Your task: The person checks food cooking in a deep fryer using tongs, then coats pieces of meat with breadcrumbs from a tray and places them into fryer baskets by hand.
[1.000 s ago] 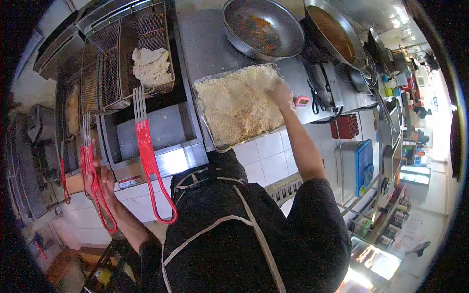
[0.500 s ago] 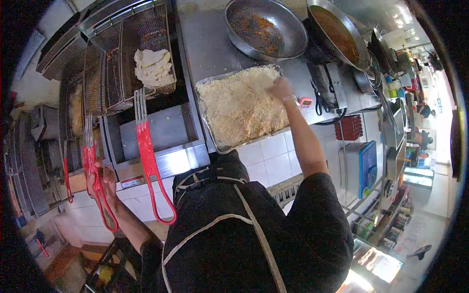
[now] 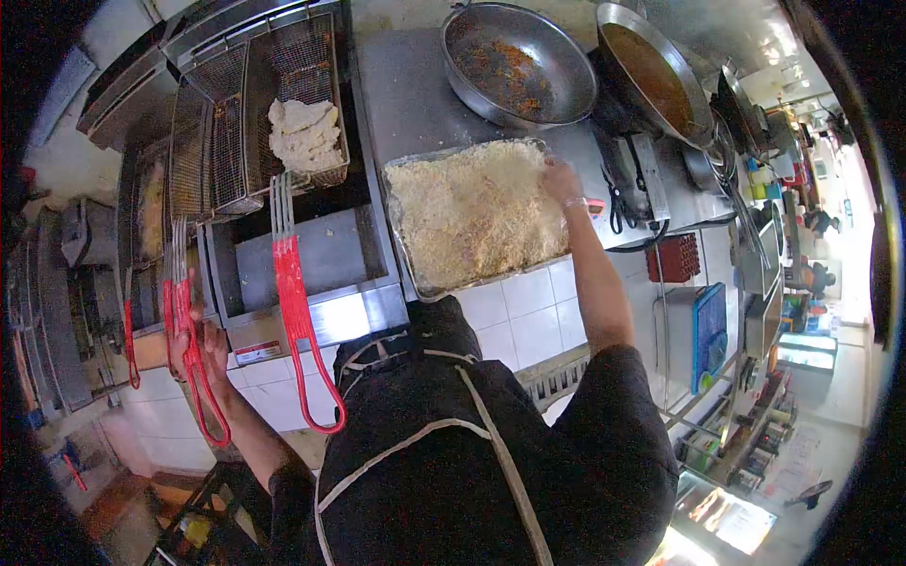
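My left hand (image 3: 205, 351) is closed around the red handle (image 3: 176, 316) of a wire fryer basket (image 3: 192, 156). A second red-handled fryer basket (image 3: 332, 71) beside it holds a pale, breaded flat piece (image 3: 304, 137). My right hand (image 3: 561, 182) is at the right edge of a metal tray (image 3: 422, 292) filled with pale breading crumbs (image 3: 472, 212). Its fingers look bunched together, and whatever they hold is hidden. The crumbs are heaped unevenly, with browner patches toward the tray's near side.
Behind the tray stands a wide metal bowl (image 3: 460, 87) with orange crumbs inside. A pan of brown liquid (image 3: 646, 71) is to its right. Scissors (image 3: 615, 203) and a small red device (image 3: 595, 206) lie by my right wrist. A blue-lidded container (image 3: 710, 330) stands lower right.
My right hand has moved right, from above the crumbs to the tray's right edge. My left hand stays at the basket handle. The whole view has shifted slightly.
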Demonstrator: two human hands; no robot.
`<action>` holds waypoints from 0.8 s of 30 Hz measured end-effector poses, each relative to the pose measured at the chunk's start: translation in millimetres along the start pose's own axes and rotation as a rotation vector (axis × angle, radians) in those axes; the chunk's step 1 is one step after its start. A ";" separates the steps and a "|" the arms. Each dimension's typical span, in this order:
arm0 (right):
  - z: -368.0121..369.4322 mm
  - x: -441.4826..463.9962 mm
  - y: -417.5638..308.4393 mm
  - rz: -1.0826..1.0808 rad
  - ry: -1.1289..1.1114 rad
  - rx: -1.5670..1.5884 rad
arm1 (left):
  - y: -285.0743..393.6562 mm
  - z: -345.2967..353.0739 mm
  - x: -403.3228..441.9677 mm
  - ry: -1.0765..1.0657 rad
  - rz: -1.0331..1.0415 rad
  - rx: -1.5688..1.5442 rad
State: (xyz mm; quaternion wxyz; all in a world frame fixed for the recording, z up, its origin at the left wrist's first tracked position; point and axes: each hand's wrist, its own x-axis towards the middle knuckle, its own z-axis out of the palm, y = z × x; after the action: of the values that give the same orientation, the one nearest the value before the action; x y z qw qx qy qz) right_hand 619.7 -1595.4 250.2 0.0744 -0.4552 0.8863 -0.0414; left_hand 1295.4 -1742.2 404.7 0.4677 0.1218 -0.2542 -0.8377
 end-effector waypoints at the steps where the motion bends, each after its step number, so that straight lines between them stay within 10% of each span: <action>1: -0.5 2.2 2.7 0.003 0.001 0.003 | -0.1 -1.3 0.2 0.002 -0.006 -0.013; 7: -12.7 47.1 -4.0 -0.005 -0.312 -0.125 | 3.8 -12.4 -6.5 0.054 0.030 0.057; 10: 10.5 73.4 20.5 -1.021 -0.474 -0.420 | 0.8 0.9 -3.1 0.007 0.015 0.058; 13: -41.1 44.5 -30.0 0.162 -0.546 0.092 | -1.8 4.5 -3.7 0.033 0.032 0.051; 24: 44.3 68.2 9.0 -0.107 0.025 -0.130 | 2.1 -14.4 -3.7 0.046 0.020 0.002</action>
State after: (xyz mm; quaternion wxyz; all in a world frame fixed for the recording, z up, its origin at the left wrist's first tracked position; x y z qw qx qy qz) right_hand 580.8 -1645.9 198.8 0.0313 -0.5053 0.8624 0.0066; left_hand 1305.3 -1744.5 393.6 0.4817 0.1389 -0.2457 -0.8297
